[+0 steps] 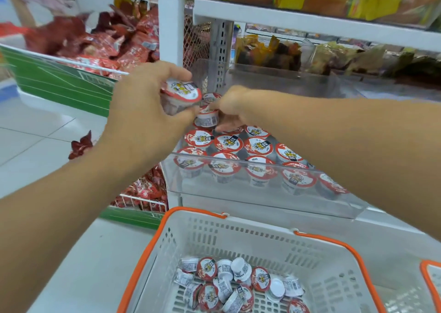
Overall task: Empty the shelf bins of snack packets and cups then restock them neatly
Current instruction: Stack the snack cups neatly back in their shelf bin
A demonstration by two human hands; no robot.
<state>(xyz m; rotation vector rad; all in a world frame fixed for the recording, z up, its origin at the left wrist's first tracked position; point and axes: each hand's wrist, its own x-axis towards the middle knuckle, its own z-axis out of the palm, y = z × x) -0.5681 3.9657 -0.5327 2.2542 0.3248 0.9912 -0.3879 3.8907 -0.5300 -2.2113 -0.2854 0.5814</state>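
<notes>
Shop aisle, white tile floor (35, 131), white shelf (310, 21). Clear bin (262, 193) on shelf, rows of cups (228, 143) inside. Left hand (148, 105) curled round one cup (181, 97). Right hand (235, 107) pinching another cup (206, 117) above bin. Basket (238, 236) below, loose cups inside. Red packets (107, 48) far left.

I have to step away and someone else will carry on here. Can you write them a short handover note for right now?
Left hand: grips one cup above the clear shelf bin.
Right hand: pinches another cup at the bin's back left.
Done: neat upright rows of cups fill the bin's front and middle.
Left: loose cups lie jumbled in the white basket with orange rim below; judging by the rows, these go into the bin next.
</notes>
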